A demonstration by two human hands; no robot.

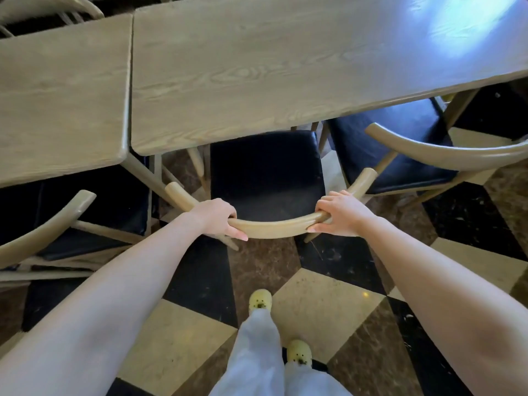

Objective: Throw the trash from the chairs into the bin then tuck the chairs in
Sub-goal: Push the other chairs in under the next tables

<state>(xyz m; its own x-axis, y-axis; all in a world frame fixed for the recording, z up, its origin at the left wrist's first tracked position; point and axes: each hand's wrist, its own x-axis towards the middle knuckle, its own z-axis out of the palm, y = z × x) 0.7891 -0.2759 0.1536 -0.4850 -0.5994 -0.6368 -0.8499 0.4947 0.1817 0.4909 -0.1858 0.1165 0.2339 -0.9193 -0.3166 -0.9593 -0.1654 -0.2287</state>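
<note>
A wooden chair with a curved backrest (271, 228) and a black padded seat (265, 172) stands in front of me, its seat partly under the long wooden table (257, 67). My left hand (218, 218) grips the left part of the backrest. My right hand (341, 214) grips the right part. The seat shows no trash on it. No bin is in view.
A second chair (428, 155) stands at the right, partly under the same table. A third chair (57, 224) sits at the left under a smaller table (57, 95). Below me are a checkered tile floor (328, 304) and my yellow shoes (260, 301).
</note>
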